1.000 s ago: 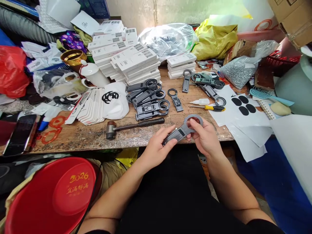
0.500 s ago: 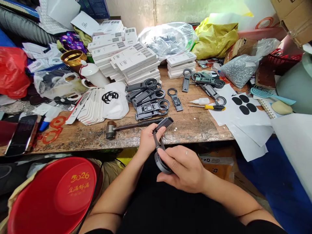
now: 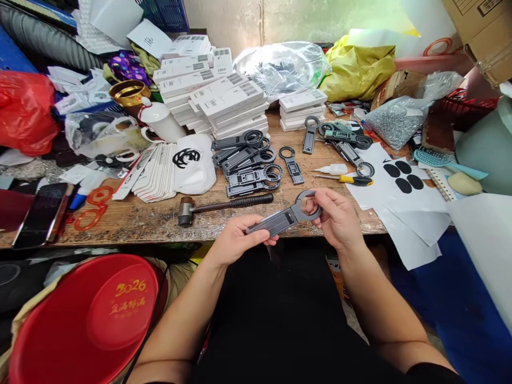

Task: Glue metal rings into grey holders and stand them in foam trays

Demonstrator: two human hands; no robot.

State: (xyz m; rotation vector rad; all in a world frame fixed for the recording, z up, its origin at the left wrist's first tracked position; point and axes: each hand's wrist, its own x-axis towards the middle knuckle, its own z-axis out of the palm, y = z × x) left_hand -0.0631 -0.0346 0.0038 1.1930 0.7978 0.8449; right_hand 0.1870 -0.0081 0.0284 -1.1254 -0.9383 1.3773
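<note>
Between my hands is a grey ring-ended phone stand (image 3: 283,220), lying flat above the bench's front edge. My left hand (image 3: 239,239) pinches its flat rectangular end, thumb on top. The fingers of my right hand (image 3: 338,216) close on the ring at the other end. Just beyond it lies a hammer (image 3: 212,207) with a black grip. A pile of similar grey stands (image 3: 248,160) sits behind the hammer, and a single one (image 3: 292,166) lies to its right. Farther right are a yellow-handled screwdriver (image 3: 356,180) and a small white bottle (image 3: 333,169).
White boxes (image 3: 234,104) are stacked at the back. Black rings (image 3: 186,158) rest on a white bag on the left. On the right, black oval pads (image 3: 404,176) lie on white paper. A red basin (image 3: 52,320) stands below the bench at left.
The stand has swung from upright and edge-on to nearly level, its ring now pointing right. My right hand has moved up and right with the ring; the view has shifted slightly.
</note>
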